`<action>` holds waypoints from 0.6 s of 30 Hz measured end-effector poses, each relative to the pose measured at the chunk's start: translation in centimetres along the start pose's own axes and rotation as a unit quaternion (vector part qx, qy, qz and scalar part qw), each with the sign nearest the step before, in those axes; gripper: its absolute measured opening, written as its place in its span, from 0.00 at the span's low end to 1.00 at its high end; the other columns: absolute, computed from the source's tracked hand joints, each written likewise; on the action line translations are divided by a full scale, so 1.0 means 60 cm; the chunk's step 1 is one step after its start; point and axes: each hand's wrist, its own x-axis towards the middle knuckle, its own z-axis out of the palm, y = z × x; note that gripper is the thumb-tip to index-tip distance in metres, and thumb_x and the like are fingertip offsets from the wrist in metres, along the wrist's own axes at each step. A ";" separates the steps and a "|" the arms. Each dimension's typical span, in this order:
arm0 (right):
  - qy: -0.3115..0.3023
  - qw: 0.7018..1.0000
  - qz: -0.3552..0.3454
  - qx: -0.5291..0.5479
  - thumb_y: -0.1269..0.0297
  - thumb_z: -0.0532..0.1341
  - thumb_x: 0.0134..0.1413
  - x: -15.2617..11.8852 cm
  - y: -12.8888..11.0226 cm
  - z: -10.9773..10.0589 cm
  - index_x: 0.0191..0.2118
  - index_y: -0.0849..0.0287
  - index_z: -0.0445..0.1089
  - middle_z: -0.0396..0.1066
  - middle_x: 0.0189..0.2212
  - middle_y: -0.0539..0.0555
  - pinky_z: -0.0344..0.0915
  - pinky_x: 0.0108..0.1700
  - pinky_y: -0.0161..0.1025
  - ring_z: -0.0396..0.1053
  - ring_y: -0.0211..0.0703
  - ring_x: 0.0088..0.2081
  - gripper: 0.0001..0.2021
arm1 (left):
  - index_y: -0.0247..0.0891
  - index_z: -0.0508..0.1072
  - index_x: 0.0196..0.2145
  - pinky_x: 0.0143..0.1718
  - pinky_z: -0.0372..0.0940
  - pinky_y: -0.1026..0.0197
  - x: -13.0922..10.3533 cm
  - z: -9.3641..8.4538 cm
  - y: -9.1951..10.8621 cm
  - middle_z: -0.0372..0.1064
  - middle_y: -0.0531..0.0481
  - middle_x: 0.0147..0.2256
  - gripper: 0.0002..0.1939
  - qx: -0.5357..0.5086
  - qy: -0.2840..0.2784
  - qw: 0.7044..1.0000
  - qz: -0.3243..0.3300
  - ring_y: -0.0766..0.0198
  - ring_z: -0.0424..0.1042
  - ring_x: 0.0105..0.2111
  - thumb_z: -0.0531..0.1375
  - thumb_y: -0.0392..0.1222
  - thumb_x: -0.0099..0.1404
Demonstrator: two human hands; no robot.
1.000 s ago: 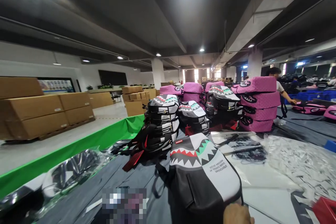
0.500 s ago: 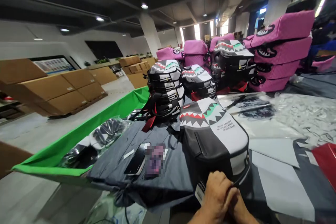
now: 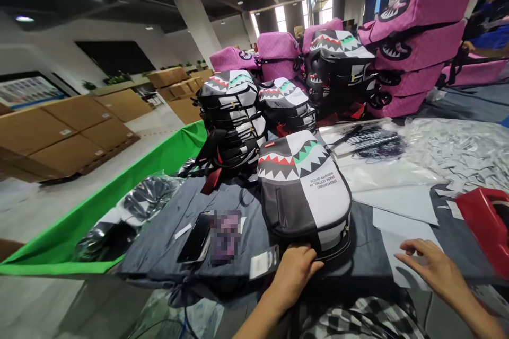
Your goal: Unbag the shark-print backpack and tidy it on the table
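A black, grey and white backpack [image 3: 306,185] with red and green shark teeth lies on the dark cloth of the table [image 3: 159,243]. My left hand [image 3: 296,273] is closed on the backpack's near edge; its fingertips are partly hidden there. A tag [image 3: 264,262] in a clear sleeve lies just left of that hand. Apart from the backpack, at the right, my right hand [image 3: 423,262] hovers over white paper sheets [image 3: 401,230], fingers spread and holding nothing.
Stacked shark-teeth backpacks [image 3: 234,116] and pink bags [image 3: 425,42] stand behind. A phone [image 3: 195,238] lies left. A green-sided bin [image 3: 51,251] holds wrapped goods. Clear plastic [image 3: 374,164] and a red item [image 3: 483,228] are at right.
My right hand has left the backpack's edge and moved right, opening. The backpack looks lower and flatter, and the tag now lies beside my left hand. The view has shifted.
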 end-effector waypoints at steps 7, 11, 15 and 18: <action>-0.044 0.998 0.029 -0.038 0.22 0.54 0.47 0.000 0.058 0.016 0.26 0.51 0.76 0.74 0.26 0.54 0.69 0.29 0.39 0.71 0.46 0.27 0.35 | 0.38 0.72 0.47 0.42 0.70 0.59 -0.023 0.006 0.033 0.72 0.46 0.39 0.08 -0.106 0.083 0.991 -0.019 0.61 0.72 0.39 0.58 0.35 0.71; -0.094 0.995 0.028 0.006 0.23 0.53 0.49 0.018 0.067 0.004 0.26 0.51 0.77 0.75 0.25 0.54 0.69 0.30 0.39 0.72 0.47 0.27 0.35 | 0.39 0.73 0.49 0.42 0.70 0.58 -0.027 -0.013 0.075 0.73 0.44 0.38 0.11 -0.236 0.113 0.964 0.038 0.61 0.72 0.39 0.55 0.33 0.72; -0.088 0.992 0.057 0.063 0.22 0.56 0.44 0.041 0.058 -0.030 0.26 0.54 0.76 0.76 0.26 0.55 0.70 0.31 0.40 0.73 0.48 0.27 0.36 | 0.39 0.78 0.47 0.45 0.69 0.60 0.009 0.022 0.121 0.76 0.45 0.41 0.11 -0.457 -0.159 0.875 -0.021 0.61 0.74 0.41 0.62 0.43 0.69; 0.083 0.992 0.090 0.036 0.24 0.57 0.46 0.046 0.013 -0.046 0.30 0.56 0.76 0.76 0.29 0.55 0.67 0.26 0.38 0.70 0.44 0.24 0.35 | 0.40 0.73 0.56 0.52 0.68 0.56 0.067 0.070 0.161 0.75 0.44 0.51 0.28 -0.559 -0.259 0.777 -0.131 0.57 0.74 0.49 0.72 0.42 0.58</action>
